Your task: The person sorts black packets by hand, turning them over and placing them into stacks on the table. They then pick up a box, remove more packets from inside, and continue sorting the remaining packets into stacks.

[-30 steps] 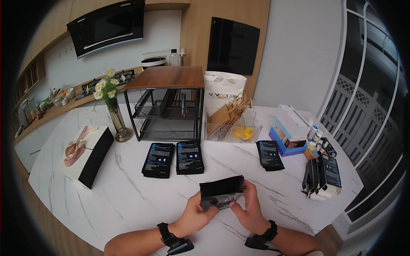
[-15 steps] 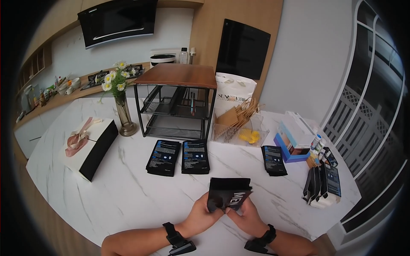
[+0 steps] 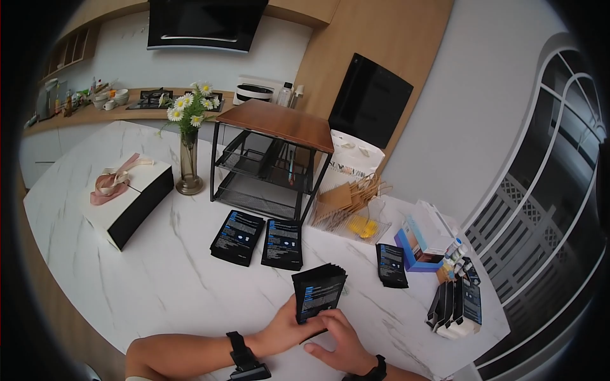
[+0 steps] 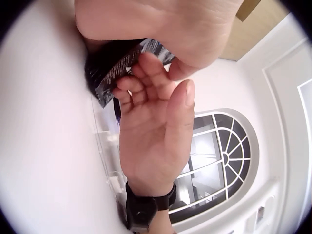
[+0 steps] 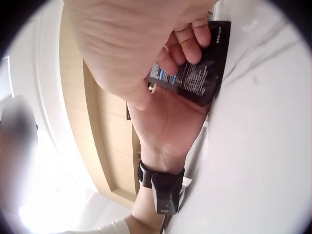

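Observation:
My left hand [image 3: 284, 331] grips a fanned stack of black printed sachets [image 3: 319, 293] above the near part of the table. Their text side, with blue lines, faces me. My right hand [image 3: 343, 348] lies against the lower edge of the stack, its thumb held apart and its fingers loosely bent. In the left wrist view the palm of the right hand [image 4: 152, 131] shows, fingertips right at the sachets. The right wrist view has the left hand [image 5: 168, 124] behind a sachet [image 5: 197, 73]. Beyond the hands lie two similar sachet stacks [image 3: 237, 238] side by side.
Another sachet stack [image 3: 391, 265] lies to the right, near a blue-and-white box [image 3: 422, 238] and several black-and-white cartons [image 3: 454, 309]. Farther back stand a wood-topped rack [image 3: 273, 124], a clear bin [image 3: 346, 222] and a flower vase [image 3: 189, 162]. A ribboned gift box [image 3: 136, 197] sits left.
The held stack has turned from its "MEN" side to its text side. My right hand has loosened from its two-handed hold and moved lower. The head view has tilted and shifted.

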`<state>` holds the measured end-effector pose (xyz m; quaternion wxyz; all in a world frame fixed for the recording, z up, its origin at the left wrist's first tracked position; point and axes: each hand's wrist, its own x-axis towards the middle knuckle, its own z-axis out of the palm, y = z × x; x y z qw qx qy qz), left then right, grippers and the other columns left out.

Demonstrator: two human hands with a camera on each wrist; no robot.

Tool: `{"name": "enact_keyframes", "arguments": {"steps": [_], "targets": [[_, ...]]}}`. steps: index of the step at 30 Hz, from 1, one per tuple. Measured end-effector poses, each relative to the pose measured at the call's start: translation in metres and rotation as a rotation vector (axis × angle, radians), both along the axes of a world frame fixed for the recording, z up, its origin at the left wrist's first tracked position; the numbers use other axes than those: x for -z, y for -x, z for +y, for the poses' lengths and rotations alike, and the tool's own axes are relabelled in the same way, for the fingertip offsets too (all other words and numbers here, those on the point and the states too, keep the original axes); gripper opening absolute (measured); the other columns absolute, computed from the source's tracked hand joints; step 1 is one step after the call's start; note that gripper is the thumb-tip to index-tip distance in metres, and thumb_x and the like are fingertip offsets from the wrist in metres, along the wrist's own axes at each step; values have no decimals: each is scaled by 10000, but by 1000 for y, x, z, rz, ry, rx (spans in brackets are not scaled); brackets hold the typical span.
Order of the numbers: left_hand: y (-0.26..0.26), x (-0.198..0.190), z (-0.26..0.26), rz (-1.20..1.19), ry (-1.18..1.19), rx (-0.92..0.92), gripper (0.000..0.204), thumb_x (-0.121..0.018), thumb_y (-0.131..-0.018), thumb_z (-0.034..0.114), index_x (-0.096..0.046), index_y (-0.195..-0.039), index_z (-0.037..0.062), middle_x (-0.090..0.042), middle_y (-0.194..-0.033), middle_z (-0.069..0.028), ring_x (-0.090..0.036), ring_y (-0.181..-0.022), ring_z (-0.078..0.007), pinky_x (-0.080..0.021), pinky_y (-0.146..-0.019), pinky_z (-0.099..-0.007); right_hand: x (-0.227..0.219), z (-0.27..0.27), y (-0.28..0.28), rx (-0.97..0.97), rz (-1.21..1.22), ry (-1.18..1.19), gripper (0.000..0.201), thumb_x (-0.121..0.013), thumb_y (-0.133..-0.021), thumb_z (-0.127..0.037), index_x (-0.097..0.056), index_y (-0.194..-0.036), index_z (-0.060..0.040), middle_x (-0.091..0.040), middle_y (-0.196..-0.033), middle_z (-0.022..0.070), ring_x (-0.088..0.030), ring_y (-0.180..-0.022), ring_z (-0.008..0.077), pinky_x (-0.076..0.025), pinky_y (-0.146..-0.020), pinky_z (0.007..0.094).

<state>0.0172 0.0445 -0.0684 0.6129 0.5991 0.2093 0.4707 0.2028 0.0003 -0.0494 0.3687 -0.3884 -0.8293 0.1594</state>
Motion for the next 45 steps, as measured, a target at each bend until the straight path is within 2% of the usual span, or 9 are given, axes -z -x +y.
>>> {"name": "enact_keyframes", "arguments": {"steps": [6,9,19,23,25,28,34,40,45], "targets": [[-3,3,6,-129,310,-16,407,-554,-979,7,-532,-1386,-6,-641,-1305,-87,-595,-1191,-152,-481,-1048,-318,18,12,-20,336,313,231,353,-667,-956,-29,-520,-1275,7,-618,-1122,75,-623,-1029,134,-502,-913,289],[-1,5,13,-211,408,30,421,-546,-976,6,-523,-1396,-1,-640,-1302,-86,-600,-1185,-160,-477,-1050,-316,24,23,-14,154,622,399,388,-653,-963,-6,-472,-1306,1,-628,-1180,82,-612,-1071,133,-486,-952,288],[-26,26,8,136,160,-228,549,-658,-934,153,-400,-1373,-53,-535,-1322,-200,-583,-1177,-256,-484,-1025,-359,29,78,-61,527,240,289,301,-654,-938,-7,-549,-1214,50,-674,-1085,89,-636,-981,141,-505,-894,290],[-27,30,6,188,54,-195,477,-653,-932,145,-466,-1325,-51,-578,-1259,-173,-590,-1156,-239,-492,-1017,-355,30,121,-63,626,85,175,397,-702,-877,-132,-615,-1187,100,-719,-1042,235,-708,-945,324,-545,-874,393],[-25,29,6,207,30,-172,460,-652,-932,139,-478,-1312,-51,-586,-1246,-175,-594,-1152,-240,-495,-1015,-355,29,150,-52,690,99,298,408,-699,-877,-114,-612,-1203,116,-721,-1064,191,-684,-942,237,-537,-859,346],[-24,30,9,214,19,-158,435,-650,-929,124,-493,-1296,-50,-597,-1230,-178,-604,-1141,-243,-502,-1007,-352,41,189,-41,766,102,276,412,-705,-856,-231,-669,-1125,79,-725,-1044,293,-709,-1013,428,-541,-915,449],[-23,32,10,183,-25,-165,426,-652,-904,97,-505,-1269,-65,-598,-1177,-197,-620,-1063,-266,-518,-956,-361,41,212,-32,878,-99,281,517,-712,-820,-367,-706,-1115,59,-731,-1016,292,-712,-999,432,-538,-921,466],[-21,31,7,180,-25,-175,387,-647,-898,82,-517,-1235,-60,-593,-1143,-186,-622,-1029,-258,-527,-928,-359,9,184,-69,1246,-364,-26,542,-734,-823,-455,-719,-1145,-18,-653,-1176,276,-622,-1131,451,-509,-978,525],[-22,32,9,186,-36,-184,375,-650,-883,91,-525,-1199,-68,-582,-1116,-199,-612,-985,-281,-531,-879,-376,-5,160,-133,1334,-423,262,973,-764,-699,-677,-487,-1374,-34,-520,-1384,282,-528,-1263,481,-426,-1050,587]]}}
